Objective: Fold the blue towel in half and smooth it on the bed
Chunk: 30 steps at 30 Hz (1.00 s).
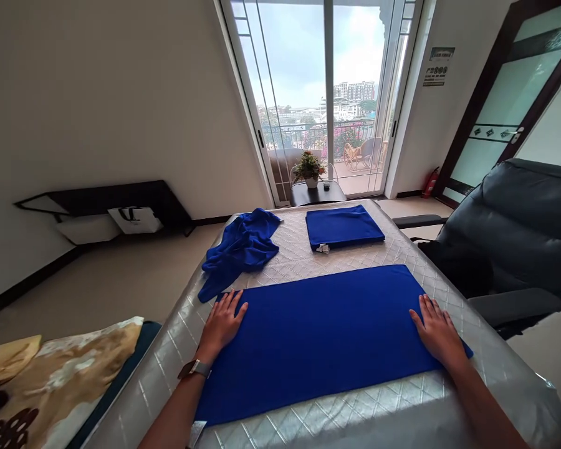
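A blue cloth (pixel 318 337) is spread flat in a long rectangle across the near part of the quilted surface. On its upper left corner rests my left hand (pixel 222 324), palm down with the fingers stretched out. My right hand (pixel 436 330) lies flat at the cloth's right edge, its fingers a little apart. Beyond the cloth sits a neatly folded blue cloth (pixel 346 226) with a white tag at its near edge. A crumpled blue cloth (pixel 247 246) lies at the far left, close to my left hand.
The silver quilted mattress (pixel 290 259) bears all the cloths. A black armchair (pixel 528 218) stands close on the right. Behind the far edge is a small table (pixel 318 194) with a potted plant (pixel 310 168). Patterned bedding (pixel 84 368) lies low at the left.
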Each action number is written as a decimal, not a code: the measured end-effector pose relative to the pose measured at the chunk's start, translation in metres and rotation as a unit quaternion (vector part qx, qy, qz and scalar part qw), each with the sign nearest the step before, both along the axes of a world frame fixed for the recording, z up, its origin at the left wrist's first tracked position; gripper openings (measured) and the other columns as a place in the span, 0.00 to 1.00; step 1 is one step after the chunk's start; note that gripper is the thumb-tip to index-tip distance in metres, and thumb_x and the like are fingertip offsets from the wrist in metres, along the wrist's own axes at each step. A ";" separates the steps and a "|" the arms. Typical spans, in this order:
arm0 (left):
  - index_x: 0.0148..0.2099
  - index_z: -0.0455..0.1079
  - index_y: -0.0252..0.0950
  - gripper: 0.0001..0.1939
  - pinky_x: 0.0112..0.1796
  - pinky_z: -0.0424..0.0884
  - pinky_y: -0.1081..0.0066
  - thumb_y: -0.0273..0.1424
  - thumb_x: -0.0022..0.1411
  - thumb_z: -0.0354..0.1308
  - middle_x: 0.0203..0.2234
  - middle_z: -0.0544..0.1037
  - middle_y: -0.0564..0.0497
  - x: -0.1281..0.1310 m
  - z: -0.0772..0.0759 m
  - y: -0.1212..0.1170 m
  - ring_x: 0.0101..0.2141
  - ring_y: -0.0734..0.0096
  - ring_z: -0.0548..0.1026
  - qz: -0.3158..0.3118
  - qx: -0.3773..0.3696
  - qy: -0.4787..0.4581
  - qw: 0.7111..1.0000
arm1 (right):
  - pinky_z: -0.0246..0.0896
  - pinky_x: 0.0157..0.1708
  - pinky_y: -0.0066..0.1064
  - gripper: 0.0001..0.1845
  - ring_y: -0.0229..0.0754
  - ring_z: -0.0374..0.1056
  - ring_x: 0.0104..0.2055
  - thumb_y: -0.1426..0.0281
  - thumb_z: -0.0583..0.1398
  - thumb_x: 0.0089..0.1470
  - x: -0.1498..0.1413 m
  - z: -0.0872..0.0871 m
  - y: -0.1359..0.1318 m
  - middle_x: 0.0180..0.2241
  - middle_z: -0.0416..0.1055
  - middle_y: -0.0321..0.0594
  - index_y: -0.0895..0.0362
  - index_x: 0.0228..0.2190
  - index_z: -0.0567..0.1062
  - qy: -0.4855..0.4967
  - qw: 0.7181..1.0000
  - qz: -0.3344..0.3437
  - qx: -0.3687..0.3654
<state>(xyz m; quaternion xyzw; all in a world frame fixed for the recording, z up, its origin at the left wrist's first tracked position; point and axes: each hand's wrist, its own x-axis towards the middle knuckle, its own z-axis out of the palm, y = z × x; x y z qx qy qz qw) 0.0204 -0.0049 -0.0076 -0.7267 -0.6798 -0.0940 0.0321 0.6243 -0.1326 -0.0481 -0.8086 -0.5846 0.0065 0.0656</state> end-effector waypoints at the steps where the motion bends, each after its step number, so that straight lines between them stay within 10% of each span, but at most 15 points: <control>1: 0.72 0.58 0.37 0.32 0.67 0.52 0.51 0.47 0.73 0.40 0.70 0.61 0.42 0.000 0.001 0.000 0.69 0.55 0.57 0.001 -0.005 0.000 1.000 | 0.36 0.71 0.49 0.47 0.49 0.39 0.75 0.47 0.32 0.64 0.000 -0.001 0.000 0.73 0.46 0.46 0.65 0.71 0.52 0.002 1.000 -0.002 0.006; 20: 0.65 0.66 0.32 0.28 0.63 0.61 0.56 0.43 0.73 0.43 0.64 0.68 0.37 -0.013 0.013 0.000 0.64 0.52 0.66 0.005 0.036 -0.043 0.998 | 0.39 0.70 0.54 0.47 0.53 0.41 0.74 0.48 0.37 0.61 0.011 -0.009 0.004 0.72 0.48 0.48 0.63 0.71 0.52 0.000 1.000 -0.028 0.007; 24: 0.66 0.66 0.33 0.28 0.64 0.59 0.56 0.43 0.73 0.42 0.65 0.67 0.38 -0.017 0.013 0.000 0.65 0.52 0.64 0.007 0.019 -0.049 0.999 | 0.35 0.71 0.53 0.43 0.53 0.39 0.75 0.53 0.37 0.64 -0.055 0.019 0.025 0.72 0.47 0.49 0.66 0.70 0.55 -0.029 0.999 0.015 0.012; 30: 0.66 0.65 0.33 0.28 0.65 0.57 0.55 0.43 0.74 0.41 0.66 0.67 0.38 -0.017 0.010 0.001 0.67 0.53 0.62 0.003 0.022 -0.048 0.999 | 0.33 0.72 0.47 0.38 0.46 0.36 0.75 0.53 0.37 0.69 -0.243 0.082 0.068 0.73 0.45 0.40 0.59 0.70 0.54 0.037 0.964 0.261 -0.017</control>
